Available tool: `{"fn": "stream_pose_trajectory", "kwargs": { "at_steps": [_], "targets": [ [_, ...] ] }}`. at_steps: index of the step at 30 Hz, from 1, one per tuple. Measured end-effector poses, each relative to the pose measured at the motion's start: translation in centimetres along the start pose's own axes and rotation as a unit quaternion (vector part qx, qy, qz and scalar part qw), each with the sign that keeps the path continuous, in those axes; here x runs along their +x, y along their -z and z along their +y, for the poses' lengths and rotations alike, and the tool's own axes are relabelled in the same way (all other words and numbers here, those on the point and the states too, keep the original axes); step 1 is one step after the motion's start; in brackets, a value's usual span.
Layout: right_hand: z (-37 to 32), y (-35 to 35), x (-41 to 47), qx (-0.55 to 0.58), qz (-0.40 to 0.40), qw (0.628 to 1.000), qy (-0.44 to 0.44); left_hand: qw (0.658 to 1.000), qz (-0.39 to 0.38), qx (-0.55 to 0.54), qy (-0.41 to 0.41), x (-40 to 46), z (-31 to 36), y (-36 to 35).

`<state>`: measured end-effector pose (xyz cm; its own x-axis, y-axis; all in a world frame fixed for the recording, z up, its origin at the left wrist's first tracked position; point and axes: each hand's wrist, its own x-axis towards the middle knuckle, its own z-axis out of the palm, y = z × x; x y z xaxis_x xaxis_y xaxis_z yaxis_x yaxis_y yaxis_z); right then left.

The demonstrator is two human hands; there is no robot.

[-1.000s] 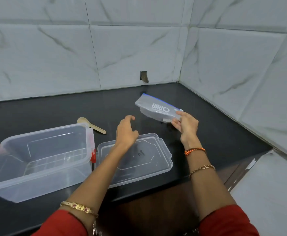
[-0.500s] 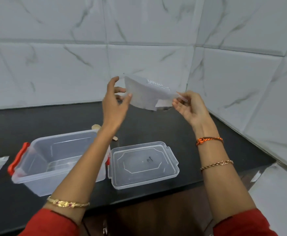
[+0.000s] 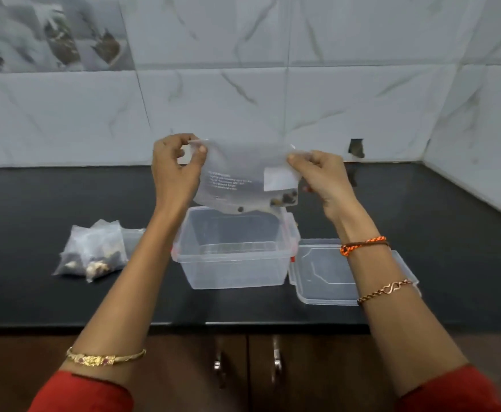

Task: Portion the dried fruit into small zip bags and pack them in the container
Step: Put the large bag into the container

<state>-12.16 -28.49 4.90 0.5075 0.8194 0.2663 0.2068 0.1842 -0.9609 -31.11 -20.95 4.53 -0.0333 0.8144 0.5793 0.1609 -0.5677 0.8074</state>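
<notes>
Both hands hold a frosted zip bag up in the air by its top corners: the left hand pinches the left corner between thumb and curled fingers, and the right hand pinches the right corner the same way. The bag hangs directly above the open clear container, its lower edge just over the far rim. A few dark and pale pieces of dried fruit sit in the bag's bottom right corner, below a white label patch.

To the left of the container, apart from it, a small heap of filled bags lies on the surface. The container's clear lid lies flat just beside it on the right, partly hidden behind the right forearm. The container has red clips at its sides.

The surface is a black counter, with brown cabinet doors and metal handles below its front edge. White marble-patterned tiles cover the walls, which meet in a corner at the right; a small dark hole shows low in the back wall.
</notes>
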Motion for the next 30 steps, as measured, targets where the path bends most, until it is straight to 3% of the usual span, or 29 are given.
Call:
{"fn": "stream_pose_trajectory", "kwargs": {
  "at_steps": [3, 7, 11, 14, 17, 20, 25, 28, 30],
  "targets": [
    [1.3, -2.6, 0.3, -0.087, 0.029, 0.996, 0.023, 0.998, -0.018, -0.042, 0.046, 0.1, -1.7, 0.5],
    [3.8, -5.1, -0.6, -0.143, 0.035, 0.989, 0.016, 0.996, -0.033, -0.011, 0.084, -0.9, -4.8, 1.7],
    [5.8, -5.0, -1.0, -0.229, 0.086, 0.969, 0.015, 0.972, -0.176, -0.08, 0.132, -1.3, -5.5, 2.9],
    [5.8, -4.7, -0.7, -0.277, 0.11, 0.954, 0.031, 0.951, -0.277, 0.006, 0.134, -0.7, -5.8, 2.6],
    [5.6, -4.0, -0.4, -0.334, 0.085, 0.938, 0.026, 0.951, -0.273, 0.076, 0.122, -0.2, -5.7, 1.8],
    [6.1, -2.9, -0.5, -0.31, 0.052, 0.949, 0.008, 0.943, -0.282, 0.147, 0.097, -0.3, -5.6, 1.0],
    [6.0, -2.2, -0.5, -0.357, -0.043, 0.933, 0.032, 0.934, -0.289, 0.185, 0.095, -0.3, -5.6, 0.4],
    [6.4, -2.6, 0.0, -0.398, -0.022, 0.916, 0.049, 0.931, -0.273, 0.232, 0.071, -0.8, -5.5, 0.1],
    [6.6, -2.9, 0.2, -0.41, -0.008, 0.911, 0.052, 0.908, -0.267, 0.317, 0.055, -0.6, -5.7, 0.1]
  ]
}}
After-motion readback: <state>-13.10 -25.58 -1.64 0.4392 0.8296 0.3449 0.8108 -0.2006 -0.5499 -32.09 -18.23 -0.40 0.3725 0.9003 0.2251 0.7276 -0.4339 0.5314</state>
